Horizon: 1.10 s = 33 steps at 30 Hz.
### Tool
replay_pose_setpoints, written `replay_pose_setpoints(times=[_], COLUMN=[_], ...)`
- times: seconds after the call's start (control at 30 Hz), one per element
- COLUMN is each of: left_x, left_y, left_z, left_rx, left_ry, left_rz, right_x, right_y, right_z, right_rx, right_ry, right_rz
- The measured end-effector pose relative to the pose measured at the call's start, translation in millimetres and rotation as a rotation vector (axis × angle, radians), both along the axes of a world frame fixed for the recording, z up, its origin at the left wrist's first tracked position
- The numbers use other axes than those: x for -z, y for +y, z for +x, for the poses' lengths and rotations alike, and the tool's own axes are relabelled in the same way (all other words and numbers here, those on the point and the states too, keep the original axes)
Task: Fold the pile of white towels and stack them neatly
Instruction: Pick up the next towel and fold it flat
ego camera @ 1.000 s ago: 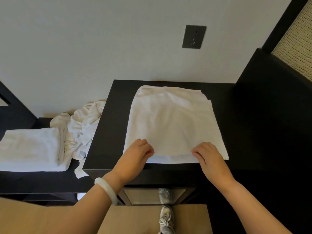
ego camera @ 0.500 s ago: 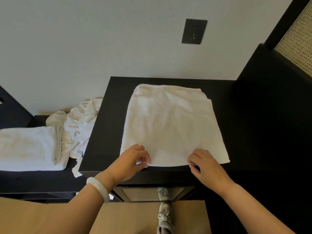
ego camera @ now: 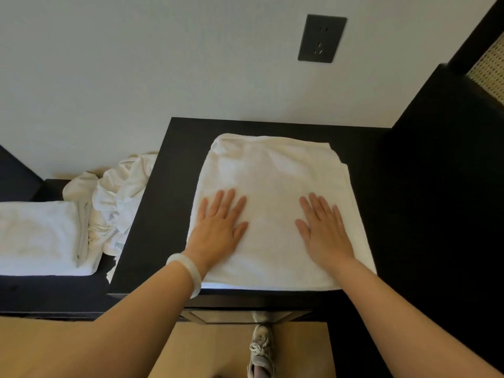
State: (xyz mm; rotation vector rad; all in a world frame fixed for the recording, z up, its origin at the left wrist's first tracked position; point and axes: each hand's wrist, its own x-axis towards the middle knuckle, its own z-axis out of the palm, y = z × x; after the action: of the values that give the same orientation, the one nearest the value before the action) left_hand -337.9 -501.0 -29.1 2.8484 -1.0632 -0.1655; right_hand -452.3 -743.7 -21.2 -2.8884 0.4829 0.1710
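A folded white towel [ego camera: 275, 170] lies flat on the black table top [ego camera: 163, 214], its near edge at the table's front edge. My left hand [ego camera: 218, 227] presses flat on the towel's left half with straight, spread fingers. On the right half, my right hand [ego camera: 321, 230] lies flat in the same way. A crumpled pile of white towels [ego camera: 120, 195] sits on the lower black bench to the left. Beside that pile rests a neatly folded towel stack [ego camera: 38, 238].
A white wall with a dark socket plate [ego camera: 321, 38] rises behind the table. A tall black cabinet [ego camera: 447, 186] bounds the table on the right. The lower bench [ego camera: 41, 293] runs along the left. My shoe [ego camera: 260, 350] stands on the wooden floor below.
Both hands let go of the towel's near edge and moved forward onto its top, where they now press flat. The view has tilted closer to the table.
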Motion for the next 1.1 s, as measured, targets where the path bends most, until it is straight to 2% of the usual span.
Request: replay_pose_setpoints(times=[0.2,0.27,0.37,0.47,0.53,0.67,0.8,0.9,0.93,1.0,1.03,1.1], left_x=[-1.8,-9.2,-20.7,-10.2,3.6,14.3,13.7,8.3,2.1,-17.1,-27.9,-46.0], left_y=[3.9,-11.1,-48.8,-73.7,-74.4,-70.7,-71.5,-65.8,-63.6,-61.2,-60.3,-57.5], left_z=[-5.7,9.0,39.0,55.3,54.6,52.2,51.9,62.6,71.4,94.8,109.7,144.9], left_rx=[0.002,-0.018,-0.04,-0.057,-0.065,-0.057,-0.046,-0.024,-0.068,-0.286,-0.437,-0.706], left_ry=[0.032,0.028,0.01,-0.011,-0.062,-0.1,-0.114,-0.095,-0.103,-0.138,-0.115,0.068], left_rz=[-0.031,-0.107,-0.189,-0.118,-0.058,-0.078,-0.109,-0.277,-0.393,-0.618,-0.674,-0.685], right_x=[-17.5,-36.2,-53.4,-39.7,-21.5,-1.1,-12.6,-32.3,-39.3,-48.9,-51.7,-52.1], right_y=[-6.6,-5.2,-2.5,-9.9,-24.0,-49.9,-57.4,-81.9,-92.3,-113.1,-122.4,-137.5], right_z=[-18.8,4.1,61.5,100.9,98.3,79.6,90.7,117.3,127.7,148.4,159.4,180.8], right_rx=[0.058,0.1,0.039,-0.08,-0.16,-0.183,-0.134,0.034,0.087,0.152,0.17,0.18], right_ry=[0.104,0.056,-0.079,-0.044,0.018,-0.022,-0.043,-0.234,-0.3,-0.341,-0.329,-0.251], right_rz=[-0.068,-0.037,0.038,0.05,0.046,0.074,0.222,0.375,0.394,0.389,0.403,0.447])
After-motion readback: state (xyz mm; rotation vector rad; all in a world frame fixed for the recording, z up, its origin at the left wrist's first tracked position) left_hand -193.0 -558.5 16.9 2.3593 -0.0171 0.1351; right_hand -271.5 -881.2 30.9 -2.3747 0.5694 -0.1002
